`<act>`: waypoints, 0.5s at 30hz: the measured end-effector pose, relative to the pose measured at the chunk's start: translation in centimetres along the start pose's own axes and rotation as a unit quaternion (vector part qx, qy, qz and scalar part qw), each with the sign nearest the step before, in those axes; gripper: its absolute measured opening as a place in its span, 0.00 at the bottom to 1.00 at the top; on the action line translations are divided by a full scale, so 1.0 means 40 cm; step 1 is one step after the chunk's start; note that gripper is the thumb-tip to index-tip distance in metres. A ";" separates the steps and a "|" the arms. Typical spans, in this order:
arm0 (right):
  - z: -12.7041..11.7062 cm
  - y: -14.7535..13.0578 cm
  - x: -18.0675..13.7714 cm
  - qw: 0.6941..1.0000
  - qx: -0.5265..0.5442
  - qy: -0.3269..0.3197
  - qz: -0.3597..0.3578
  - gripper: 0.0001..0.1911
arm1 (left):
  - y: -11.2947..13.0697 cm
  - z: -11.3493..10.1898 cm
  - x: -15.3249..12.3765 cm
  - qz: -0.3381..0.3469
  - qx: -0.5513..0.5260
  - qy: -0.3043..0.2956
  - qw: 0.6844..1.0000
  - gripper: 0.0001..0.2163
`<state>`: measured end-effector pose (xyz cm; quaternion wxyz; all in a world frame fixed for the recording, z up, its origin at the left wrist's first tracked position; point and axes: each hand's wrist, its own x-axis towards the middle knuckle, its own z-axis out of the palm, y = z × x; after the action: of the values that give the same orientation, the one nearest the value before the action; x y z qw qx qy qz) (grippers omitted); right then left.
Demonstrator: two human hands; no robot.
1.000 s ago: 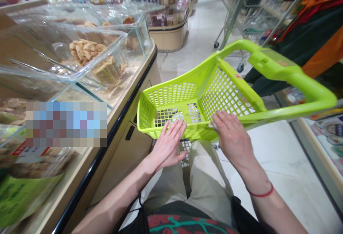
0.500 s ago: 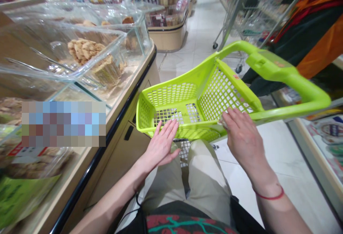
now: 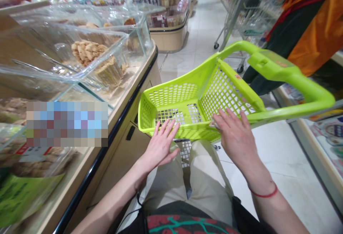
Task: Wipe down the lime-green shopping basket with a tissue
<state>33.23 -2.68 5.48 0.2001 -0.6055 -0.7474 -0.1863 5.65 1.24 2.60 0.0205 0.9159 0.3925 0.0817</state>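
In front of my legs stands a bright green plastic shopping cart [image 3: 173,90] with perforated walls; its basket holds nothing that I can see. My left hand [image 3: 160,144] lies with fingers spread over the near side of the basket, touching or just above the rim. Farther right along the same rim is my right hand [image 3: 235,134], palm down with fingers bent. A small crumpled whitish tissue [image 3: 212,124] pokes out beneath its fingertips, mostly hidden under the hand. The cart's looped handle [image 3: 288,73] extends to the right, beyond both hands.
On the left runs a wooden display counter [image 3: 112,162] with clear bins, tongs and stacked brown food [image 3: 89,52]. A person in orange and dark clothing [image 3: 297,30] stands at the right, near a metal cart [image 3: 241,26]. A low display [image 3: 321,141] borders the right side.
My right hand has slid left along the basket rim with the tissue, its fingers a little more spread. My left hand stays nearly in place, fingers slightly wider apart.
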 end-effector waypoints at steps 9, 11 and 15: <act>0.048 -0.058 0.004 0.999 0.027 0.024 -0.002 0.24 | -0.011 -0.007 -0.007 -0.025 0.008 0.000 1.000 0.41; 0.068 -0.095 0.012 0.999 0.039 0.023 -0.007 0.24 | -0.009 -0.008 -0.007 -0.025 0.009 -0.001 1.000 0.41; 0.078 -0.128 0.021 0.998 0.063 0.019 -0.019 0.23 | -0.009 -0.005 -0.008 -0.028 0.010 -0.004 1.000 0.42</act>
<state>27.82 -1.35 3.07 0.2482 -0.5736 -0.7654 -0.1536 5.15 1.27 2.70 0.0156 0.9049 0.4191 0.0733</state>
